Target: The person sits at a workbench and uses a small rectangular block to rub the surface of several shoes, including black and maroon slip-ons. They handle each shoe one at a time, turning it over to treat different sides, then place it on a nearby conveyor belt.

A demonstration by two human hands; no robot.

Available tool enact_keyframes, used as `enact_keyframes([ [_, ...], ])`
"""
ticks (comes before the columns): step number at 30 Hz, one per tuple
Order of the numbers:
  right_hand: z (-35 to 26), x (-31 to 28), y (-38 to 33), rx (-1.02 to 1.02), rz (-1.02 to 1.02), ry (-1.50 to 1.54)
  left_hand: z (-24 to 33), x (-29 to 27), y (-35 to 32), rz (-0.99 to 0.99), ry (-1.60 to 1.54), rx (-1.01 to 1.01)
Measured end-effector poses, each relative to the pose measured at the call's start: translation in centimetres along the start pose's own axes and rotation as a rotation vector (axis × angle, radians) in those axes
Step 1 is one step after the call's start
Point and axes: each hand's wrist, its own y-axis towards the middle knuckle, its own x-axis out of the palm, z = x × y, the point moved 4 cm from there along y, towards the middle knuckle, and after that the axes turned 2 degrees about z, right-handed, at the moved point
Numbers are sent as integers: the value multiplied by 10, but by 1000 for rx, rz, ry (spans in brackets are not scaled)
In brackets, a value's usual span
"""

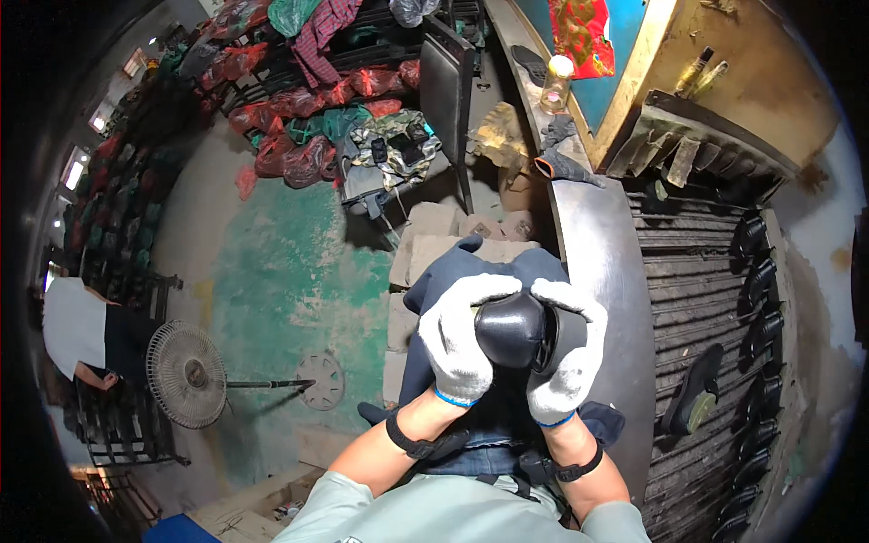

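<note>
A black leather shoe (pixel 510 332) with a glossy rounded end is held above my lap, between both hands. My left hand (pixel 455 333), in a white knit glove with a blue cuff, wraps round its left side, thumb near the top. Gloved the same way, my right hand (pixel 577 353) curls round a dull dark piece (pixel 568 338) pressed against the shoe's right side. A narrow dark gap shows between the two. Whether that piece belongs to the same shoe or to a second one, I cannot tell. My palms hide the undersides.
On my right runs a metal ledge (pixel 602 271) beside a slatted conveyor (pixel 679 317), with a dark shoe (pixel 695 389) and several more along its far side. A glass jar (pixel 557 86) and a dark glove (pixel 570 169) lie ahead. Leftward stand a fan (pixel 186 373) and another person (pixel 81 330).
</note>
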Motion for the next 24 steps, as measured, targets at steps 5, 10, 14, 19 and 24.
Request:
enact_keyframes([
  [5,2,-4,1,-47,32,-38,6,10,0,-18,110,99],
  [10,0,-5,6,-43,39,-71,4,14,-2,-18,154,108],
  [14,-1,-7,7,-26,33,-86,-3,17,-6,5,39,8],
  [19,-2,-12,7,-31,-31,-107,-3,19,-12,9,38,3],
  [24,-4,-21,4,53,-89,-108,-2,15,-24,-42,91,87],
])
